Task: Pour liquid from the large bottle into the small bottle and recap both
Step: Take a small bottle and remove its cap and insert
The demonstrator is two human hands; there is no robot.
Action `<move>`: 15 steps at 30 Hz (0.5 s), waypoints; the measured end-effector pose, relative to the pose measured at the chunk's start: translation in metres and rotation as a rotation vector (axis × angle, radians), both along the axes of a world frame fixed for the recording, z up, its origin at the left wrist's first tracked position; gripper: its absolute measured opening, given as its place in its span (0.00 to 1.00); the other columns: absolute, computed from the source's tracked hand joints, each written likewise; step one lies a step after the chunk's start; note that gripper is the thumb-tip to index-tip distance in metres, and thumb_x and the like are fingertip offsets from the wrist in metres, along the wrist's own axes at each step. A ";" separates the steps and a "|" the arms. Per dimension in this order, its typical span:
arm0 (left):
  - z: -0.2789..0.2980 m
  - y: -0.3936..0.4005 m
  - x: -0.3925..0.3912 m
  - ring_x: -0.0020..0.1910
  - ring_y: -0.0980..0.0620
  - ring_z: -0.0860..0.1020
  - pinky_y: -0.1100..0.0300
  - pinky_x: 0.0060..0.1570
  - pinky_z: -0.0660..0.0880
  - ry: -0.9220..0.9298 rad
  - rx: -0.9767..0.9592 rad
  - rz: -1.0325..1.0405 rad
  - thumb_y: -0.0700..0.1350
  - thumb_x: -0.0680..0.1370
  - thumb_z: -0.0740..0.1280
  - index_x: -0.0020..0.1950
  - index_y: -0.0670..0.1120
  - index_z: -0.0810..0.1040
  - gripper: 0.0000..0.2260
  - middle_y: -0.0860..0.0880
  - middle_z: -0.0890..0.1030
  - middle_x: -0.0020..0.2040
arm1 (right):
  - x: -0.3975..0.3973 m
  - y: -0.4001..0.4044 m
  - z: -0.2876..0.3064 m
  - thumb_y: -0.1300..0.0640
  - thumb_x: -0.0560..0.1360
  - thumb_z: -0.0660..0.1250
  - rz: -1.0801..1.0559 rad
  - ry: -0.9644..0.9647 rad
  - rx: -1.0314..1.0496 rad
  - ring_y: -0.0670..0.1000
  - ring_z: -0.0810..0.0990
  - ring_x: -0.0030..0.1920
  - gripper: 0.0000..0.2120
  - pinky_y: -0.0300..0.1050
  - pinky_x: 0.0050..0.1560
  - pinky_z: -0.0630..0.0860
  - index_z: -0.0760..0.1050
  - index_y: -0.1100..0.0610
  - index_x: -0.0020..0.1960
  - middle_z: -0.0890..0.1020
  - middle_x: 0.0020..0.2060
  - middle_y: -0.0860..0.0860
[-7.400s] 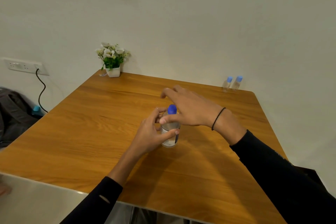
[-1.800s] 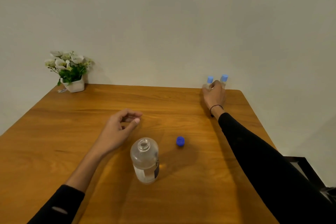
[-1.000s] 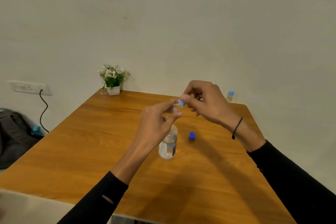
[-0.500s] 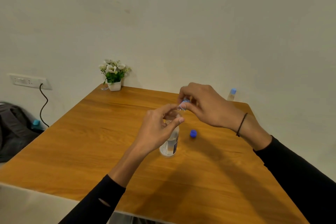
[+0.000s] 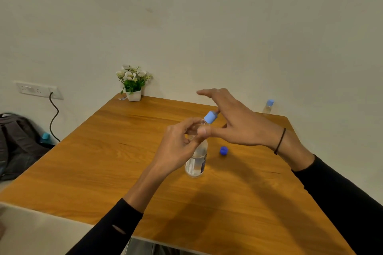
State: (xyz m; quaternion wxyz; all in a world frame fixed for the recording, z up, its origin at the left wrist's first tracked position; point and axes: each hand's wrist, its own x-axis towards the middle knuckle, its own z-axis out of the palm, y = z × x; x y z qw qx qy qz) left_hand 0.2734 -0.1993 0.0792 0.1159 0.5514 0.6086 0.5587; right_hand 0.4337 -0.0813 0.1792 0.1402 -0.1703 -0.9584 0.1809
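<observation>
Up close: left hand [image 5: 178,149] pinches small clear plastic bottle [image 5: 196,125] w/ fingers curled round its body, thumb tip on near side; bottle held tilted, neck pointing up-right, raised above table. Light-blue screw cap [image 5: 210,117] sits on that bottle's neck. Right hand [image 5: 238,122] spread wide, fingers mostly straight, index stretched left above cap; one fingertip touches cap's far side, thumb reaches toward left thumb, just below cap. Cannot tell if right fingers actually grip cap. Thin black band [image 5: 280,141] round right wrist; black long sleeves on both arms.

Below & partly behind left hand: large clear plastic bottle w/ white-and-dark label [image 5: 196,161], upright on wooden table [image 5: 103,151], partly filled w/ clear liquid; mouth hidden by hand. Dark-blue round cap [image 5: 223,150] lies on table just right of it, apart from bottle.

Further out: second small clear bottle w/ light-blue cap [image 5: 268,106] upright near far-right table corner. White pot of white flowers [image 5: 133,84] at far-left corner. Wall socket strip w/ black cable [image 5: 39,90] left; dark backpack [image 5: 18,143] on floor beneath.
</observation>
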 end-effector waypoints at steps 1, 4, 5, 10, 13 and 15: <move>0.000 0.001 0.000 0.57 0.67 0.83 0.71 0.42 0.79 0.003 -0.003 -0.003 0.58 0.80 0.72 0.67 0.57 0.82 0.16 0.63 0.86 0.51 | -0.001 -0.001 -0.001 0.29 0.76 0.64 -0.061 0.012 0.054 0.47 0.78 0.56 0.33 0.44 0.55 0.78 0.63 0.41 0.76 0.71 0.63 0.46; 0.001 0.002 0.001 0.57 0.67 0.83 0.71 0.45 0.80 0.018 -0.012 -0.007 0.54 0.80 0.75 0.67 0.63 0.79 0.15 0.63 0.86 0.51 | -0.003 -0.001 0.000 0.41 0.82 0.65 -0.075 0.054 0.207 0.46 0.75 0.40 0.15 0.46 0.42 0.72 0.77 0.52 0.57 0.76 0.42 0.45; 0.001 0.003 0.000 0.58 0.67 0.83 0.70 0.45 0.81 0.017 -0.018 -0.012 0.54 0.80 0.75 0.67 0.63 0.79 0.16 0.62 0.86 0.52 | -0.002 -0.001 0.002 0.47 0.83 0.68 -0.032 0.072 0.196 0.47 0.74 0.39 0.09 0.45 0.41 0.71 0.77 0.53 0.54 0.75 0.39 0.43; -0.005 0.004 -0.005 0.59 0.62 0.84 0.64 0.47 0.84 0.014 -0.026 0.004 0.56 0.80 0.74 0.71 0.54 0.80 0.20 0.57 0.87 0.57 | 0.009 0.006 0.005 0.63 0.77 0.73 0.013 0.249 0.033 0.47 0.81 0.50 0.07 0.39 0.46 0.81 0.77 0.55 0.52 0.82 0.49 0.47; -0.005 0.001 -0.008 0.59 0.62 0.84 0.67 0.52 0.82 -0.013 -0.009 0.020 0.56 0.80 0.74 0.70 0.54 0.80 0.19 0.58 0.88 0.57 | 0.017 0.017 -0.008 0.61 0.76 0.74 -0.072 0.370 -0.001 0.45 0.82 0.51 0.07 0.38 0.47 0.82 0.76 0.55 0.49 0.83 0.48 0.45; -0.004 -0.001 -0.012 0.59 0.62 0.84 0.68 0.55 0.81 -0.035 0.020 0.041 0.53 0.81 0.74 0.69 0.52 0.81 0.17 0.58 0.88 0.57 | 0.021 0.027 -0.025 0.58 0.76 0.75 -0.157 0.380 0.029 0.46 0.82 0.49 0.08 0.41 0.46 0.80 0.76 0.53 0.45 0.84 0.45 0.45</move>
